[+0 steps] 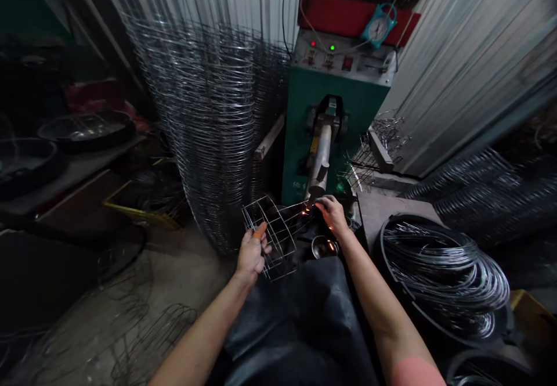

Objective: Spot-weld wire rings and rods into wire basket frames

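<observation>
My left hand (253, 253) is closed on a curved wire rack (278, 229), with an orange cover on the thumb. The rack's far end reaches the tip of a spot welder (320, 162), where orange sparks show. Beside that tip, my right hand (331, 213) has its fingers pinched together; whatever they hold is too small to make out. The welder's green cabinet (300, 119) stands straight ahead, with a red and a green light lit on its panel. Just below the electrodes sits a small metal bowl (324, 247).
Tall stacks of wire rings (209, 113) rise left of the welder. A black tub (387, 258) of bundled wire hoops stands at the right. A yellow crate (143, 215) is on the left, and loose wire frames (165, 328) lie on the floor. A teal dial clock (378, 26) rests atop the cabinet.
</observation>
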Available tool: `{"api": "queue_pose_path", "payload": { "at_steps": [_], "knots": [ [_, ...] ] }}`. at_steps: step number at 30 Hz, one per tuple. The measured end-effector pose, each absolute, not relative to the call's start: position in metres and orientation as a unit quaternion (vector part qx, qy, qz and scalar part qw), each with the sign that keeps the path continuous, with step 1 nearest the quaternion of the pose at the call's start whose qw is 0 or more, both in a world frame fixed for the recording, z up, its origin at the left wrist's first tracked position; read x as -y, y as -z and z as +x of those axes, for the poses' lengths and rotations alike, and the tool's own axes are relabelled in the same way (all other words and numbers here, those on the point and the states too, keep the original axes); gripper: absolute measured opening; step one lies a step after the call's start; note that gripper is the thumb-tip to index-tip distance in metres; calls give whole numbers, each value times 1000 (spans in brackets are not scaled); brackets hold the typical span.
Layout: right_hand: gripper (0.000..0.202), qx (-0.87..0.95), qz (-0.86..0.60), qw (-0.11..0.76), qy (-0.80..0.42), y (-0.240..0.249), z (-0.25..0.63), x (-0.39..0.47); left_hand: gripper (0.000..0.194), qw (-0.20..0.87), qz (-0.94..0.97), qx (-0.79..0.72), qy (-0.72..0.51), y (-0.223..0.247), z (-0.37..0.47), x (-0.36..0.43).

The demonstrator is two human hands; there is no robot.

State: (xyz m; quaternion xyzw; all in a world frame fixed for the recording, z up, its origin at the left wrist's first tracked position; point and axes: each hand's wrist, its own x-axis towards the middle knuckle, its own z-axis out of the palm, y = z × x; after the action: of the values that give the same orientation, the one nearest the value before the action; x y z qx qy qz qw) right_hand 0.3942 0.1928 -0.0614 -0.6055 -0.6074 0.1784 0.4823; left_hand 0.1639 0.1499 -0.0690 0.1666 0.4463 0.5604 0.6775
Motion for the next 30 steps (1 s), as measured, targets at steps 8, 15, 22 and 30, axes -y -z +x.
{"api": "queue_pose_path", "payload": {
  "at_steps": [8, 15, 22, 30],
  "knots": [
    [13, 596, -605, 500, -168, 47, 403, -149, 39, 738, 157, -429, -496, 71, 143, -135],
    [20, 479, -694, 355, -404, 90, 430, 26, 17, 846, -32, -367, -385, 81, 102, -84],
    [18, 475, -633, 379, -480, 138, 343, 105, 24, 836, -142, -435, -305, 85, 121, -45],
    [24, 581, -569, 371, -449, 146, 330, 108, 34, 830, -86, -432, -341, 116, 104, -39]
  ]
}}
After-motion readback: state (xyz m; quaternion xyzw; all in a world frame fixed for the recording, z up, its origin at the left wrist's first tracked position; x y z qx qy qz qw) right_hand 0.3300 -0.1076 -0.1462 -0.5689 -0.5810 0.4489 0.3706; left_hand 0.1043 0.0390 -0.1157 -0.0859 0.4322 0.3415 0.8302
